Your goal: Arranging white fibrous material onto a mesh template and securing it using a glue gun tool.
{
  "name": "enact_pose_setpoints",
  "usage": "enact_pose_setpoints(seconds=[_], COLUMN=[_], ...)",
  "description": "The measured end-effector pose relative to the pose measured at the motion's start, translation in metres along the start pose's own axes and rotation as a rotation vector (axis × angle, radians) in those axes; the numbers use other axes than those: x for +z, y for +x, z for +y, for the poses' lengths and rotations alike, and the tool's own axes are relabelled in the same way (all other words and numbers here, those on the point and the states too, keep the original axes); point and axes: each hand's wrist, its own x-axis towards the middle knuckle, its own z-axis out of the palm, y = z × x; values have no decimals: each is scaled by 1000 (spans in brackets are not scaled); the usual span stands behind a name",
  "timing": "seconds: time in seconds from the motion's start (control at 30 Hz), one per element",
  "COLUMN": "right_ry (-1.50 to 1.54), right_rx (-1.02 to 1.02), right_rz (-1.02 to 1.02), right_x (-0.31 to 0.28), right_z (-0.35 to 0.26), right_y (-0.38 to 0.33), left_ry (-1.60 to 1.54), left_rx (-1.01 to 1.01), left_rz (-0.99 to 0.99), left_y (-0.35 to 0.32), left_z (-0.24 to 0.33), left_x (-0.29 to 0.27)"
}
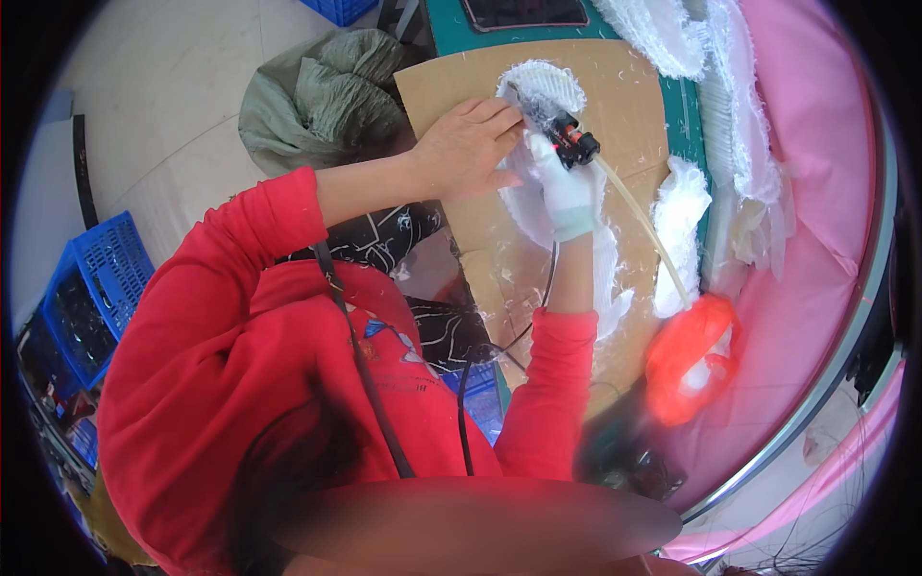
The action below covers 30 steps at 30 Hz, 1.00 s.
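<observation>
A small black handheld power tool (574, 144) with orange marks is gripped in my right hand (569, 192), which wears a white glove. Its front end lies over a white, ribbed, fuzzy-edged fabric piece (557, 84) on a sheet of brown cardboard (619, 115). Beside the tool, my bare left hand (471, 149) lies flat with fingers stretched, its fingertips at the piece's left edge. A pale tube (639, 216) runs from the tool's back toward the lower right. More white fabric shows beneath my right wrist; my hands hide part of it.
A green tabletop (687, 106) shows behind the cardboard, with a dark phone-like device (526, 12) at its far edge. White fuzzy pieces (680, 235) lie at the right, near a red plastic bag (693, 357) and pink cloth (797, 240). Left are grey-green fabric (322, 101) and a blue crate (115, 274).
</observation>
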Motion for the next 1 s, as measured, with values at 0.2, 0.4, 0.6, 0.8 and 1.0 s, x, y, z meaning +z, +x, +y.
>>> enact_pose_setpoints(seconds=[0.2, 0.4, 0.6, 0.8, 1.0], right_ry=[3, 47, -15, 10, -93], right_rx=[39, 79, 59, 51, 112], right_rz=[20, 56, 103, 11, 31], right_x=[-2, -2, -2, 0, -2], right_z=[-7, -6, -7, -8, -12], right_y=[-1, 0, 2, 1, 0], left_ry=[2, -7, 0, -6, -7], left_rx=[5, 0, 1, -5, -8], left_rz=[2, 3, 1, -12, -12], left_y=[0, 1, 2, 0, 0], left_z=[0, 0, 1, 1, 1], left_x=[1, 0, 2, 0, 0])
